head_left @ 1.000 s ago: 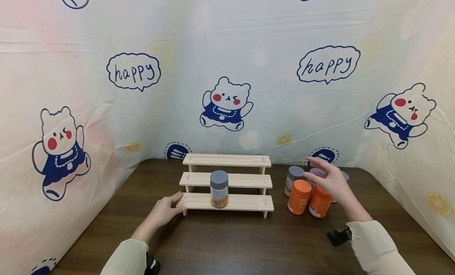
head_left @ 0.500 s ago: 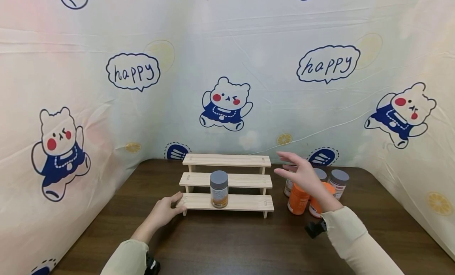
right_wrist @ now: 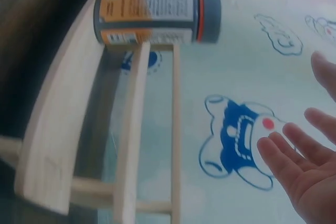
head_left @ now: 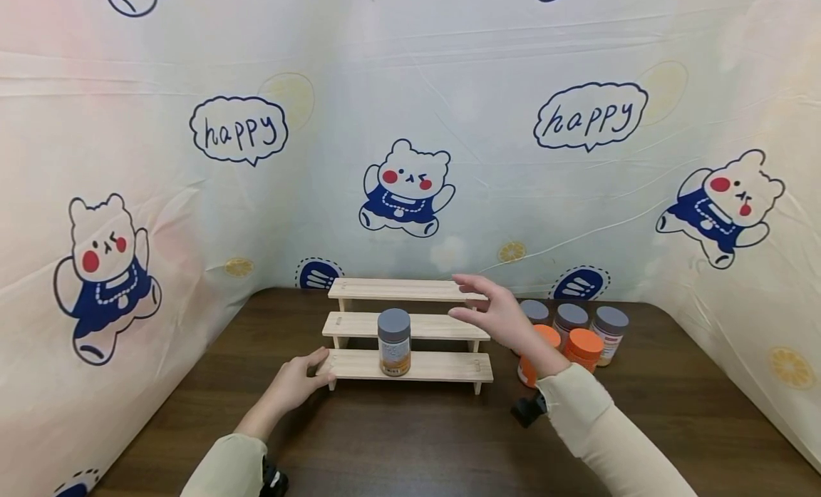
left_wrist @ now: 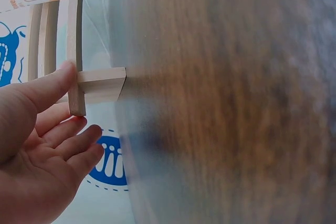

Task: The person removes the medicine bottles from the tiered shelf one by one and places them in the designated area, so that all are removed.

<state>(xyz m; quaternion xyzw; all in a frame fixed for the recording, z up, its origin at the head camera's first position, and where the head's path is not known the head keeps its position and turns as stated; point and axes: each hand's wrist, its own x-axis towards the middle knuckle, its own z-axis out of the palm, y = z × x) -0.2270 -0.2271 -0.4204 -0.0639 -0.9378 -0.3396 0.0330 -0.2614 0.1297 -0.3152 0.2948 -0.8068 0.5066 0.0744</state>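
A three-step wooden display rack (head_left: 442, 366) stands on the table. Upright on its lowest step is a grey-lidded jar (head_left: 394, 344) with an orange and white label, which shows sideways in the right wrist view. At the left end of that step, my left hand (head_left: 296, 384) holds the board, thumb on its top face and index finger at its end; the other fingers (left_wrist: 86, 142) are loosely bent. My right hand (head_left: 503, 319) holds nothing, fingers spread and relaxed, and overlaps the right end of the upper steps in the head view.
Right of the rack, several jars stand grouped: orange ones (head_left: 584, 349) in front, grey-lidded ones (head_left: 609, 333) behind. The right forearm partly covers them. A patterned cloth (head_left: 410, 76) surrounds the brown wooden table (head_left: 410, 440) at the back and sides.
My right hand has moved left from above the grouped jars to the rack's right end, uncovering grey-lidded jars. The left hand, rack and jar on it have stayed in place.
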